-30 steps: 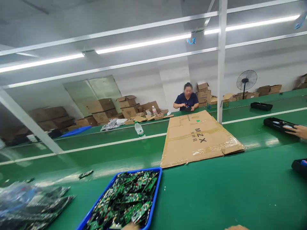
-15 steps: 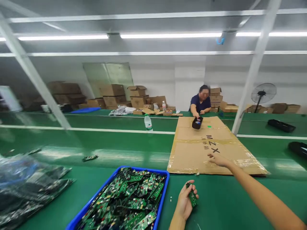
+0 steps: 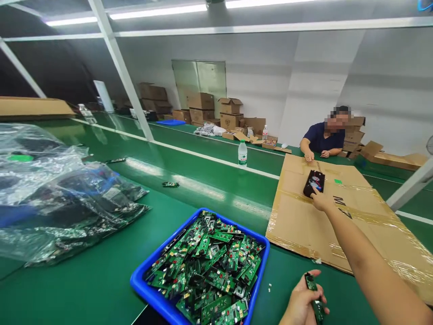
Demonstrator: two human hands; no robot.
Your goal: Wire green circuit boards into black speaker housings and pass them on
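Note:
Low in the head view, my left hand is closed around a narrow green circuit board, which tilts up between thumb and fingers. My right hand stretches out over a large cardboard sheet. Its fingers are on the near end of a black housing with a round part and coloured wires showing inside; part of the grip is hidden. To the left of my left hand stands a blue tray heaped with green circuit boards.
A co-worker leans at the cardboard's far edge. Clear plastic bags of parts lie left on the green table. A water bottle and a loose board stand and lie beyond the tray. A white post rises at right.
The co-worker has let go of the black housing, which is now nearer to me. My right hand has reached forward onto it. The view has turned left; my left hand still holds the board.

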